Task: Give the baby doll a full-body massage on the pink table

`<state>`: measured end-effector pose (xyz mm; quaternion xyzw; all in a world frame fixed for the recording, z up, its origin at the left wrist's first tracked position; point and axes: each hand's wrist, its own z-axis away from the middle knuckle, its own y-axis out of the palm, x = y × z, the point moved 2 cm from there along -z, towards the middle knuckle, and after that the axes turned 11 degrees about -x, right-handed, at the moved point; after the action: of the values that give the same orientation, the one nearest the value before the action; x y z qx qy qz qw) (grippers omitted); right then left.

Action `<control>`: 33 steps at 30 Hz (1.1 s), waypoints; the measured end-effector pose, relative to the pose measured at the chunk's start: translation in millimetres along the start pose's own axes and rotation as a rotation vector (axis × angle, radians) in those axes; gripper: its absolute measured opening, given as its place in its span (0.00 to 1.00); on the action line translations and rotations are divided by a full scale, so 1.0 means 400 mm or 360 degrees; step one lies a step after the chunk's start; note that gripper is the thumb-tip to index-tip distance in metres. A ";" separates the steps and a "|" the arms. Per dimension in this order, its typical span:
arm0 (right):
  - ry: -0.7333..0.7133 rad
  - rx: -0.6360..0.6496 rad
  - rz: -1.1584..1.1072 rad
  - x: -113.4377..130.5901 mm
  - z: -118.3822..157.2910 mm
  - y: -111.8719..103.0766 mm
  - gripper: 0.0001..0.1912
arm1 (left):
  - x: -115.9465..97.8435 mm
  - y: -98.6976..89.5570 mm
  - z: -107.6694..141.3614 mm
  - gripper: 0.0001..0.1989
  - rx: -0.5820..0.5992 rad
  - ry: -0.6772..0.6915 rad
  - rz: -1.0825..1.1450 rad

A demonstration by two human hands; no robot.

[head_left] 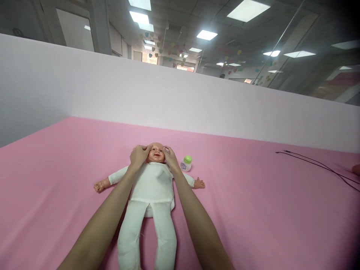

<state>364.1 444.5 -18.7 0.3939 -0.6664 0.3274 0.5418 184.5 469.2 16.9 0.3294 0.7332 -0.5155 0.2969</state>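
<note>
A baby doll (153, 183) in white clothes lies on its back on the pink sheet (247, 210), its head away from me and its arms spread to both sides. My left hand (138, 154) holds the left side of the doll's head, thumb near its brow and the other fingers curled beside it. On the opposite side, my right hand (170, 156) grips the head in the same way, fingertips by the temple. The face shows between both hands. Just right of my right hand stands a small clear bottle (186, 164) with a green cap.
A thin black cable (315, 161) lies on the sheet at the far right. Cut off by the right edge is a brownish rounded thing (356, 169) I cannot make out. A low white wall (174, 101) runs behind the sheet, with glass above it.
</note>
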 end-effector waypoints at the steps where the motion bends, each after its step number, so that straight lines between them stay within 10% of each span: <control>1: 0.0005 -0.0003 -0.0002 0.003 0.001 -0.001 0.22 | 0.001 0.001 -0.002 0.27 -0.0010 0.0018 -0.0010; 12: 0.0101 0.0068 0.0068 0.018 0.000 -0.012 0.23 | 0.009 0.002 -0.010 0.27 0.0037 0.0057 -0.0051; 23: -0.0298 0.0684 0.0459 0.151 0.041 -0.066 0.44 | 0.017 -0.056 -0.033 0.43 0.0684 0.0602 0.0241; 33: -0.0255 0.0714 0.0622 0.137 0.033 -0.092 0.41 | 0.028 -0.085 -0.029 0.35 0.0852 0.0552 0.0269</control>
<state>384.8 406.1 32.9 0.3926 -0.6813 0.5323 0.3138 149.8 473.5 30.8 0.5383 0.5814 -0.5997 0.1123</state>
